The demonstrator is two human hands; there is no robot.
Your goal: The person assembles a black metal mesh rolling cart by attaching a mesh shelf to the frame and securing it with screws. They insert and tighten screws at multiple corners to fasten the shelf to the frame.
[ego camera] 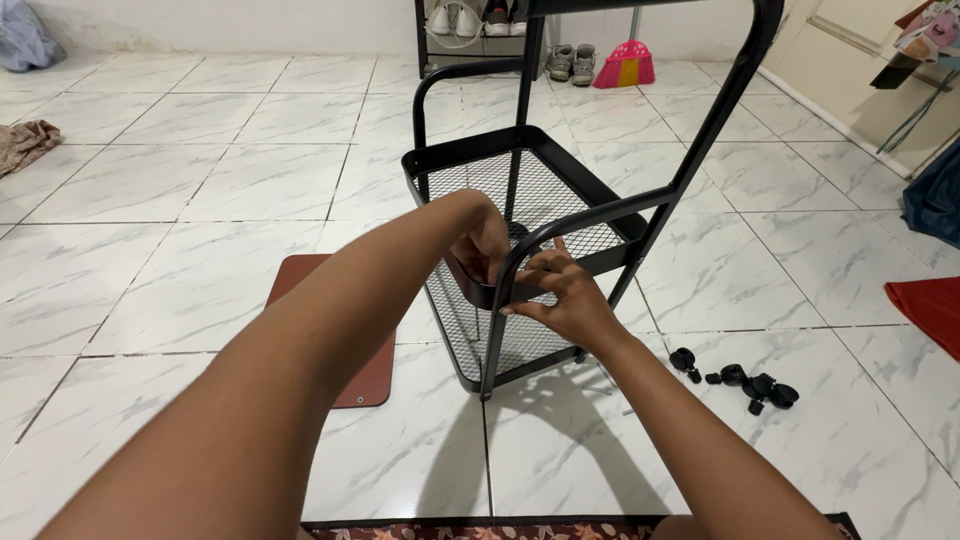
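Head view, left hand [483, 243] and right hand [562, 298] pinching black cart frame [497, 320]

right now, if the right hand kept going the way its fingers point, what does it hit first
Most likely the black frame tube of the mesh cart: the right hand points up and left, fingertips already at it. Just past it sits the left hand, though depth is hard to judge.

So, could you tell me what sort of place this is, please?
Most likely a room in a home: a white tiled floor, a shoe rack with pairs of shoes by the far wall, and clothes lying about. Both hands work at a black mesh trolley.
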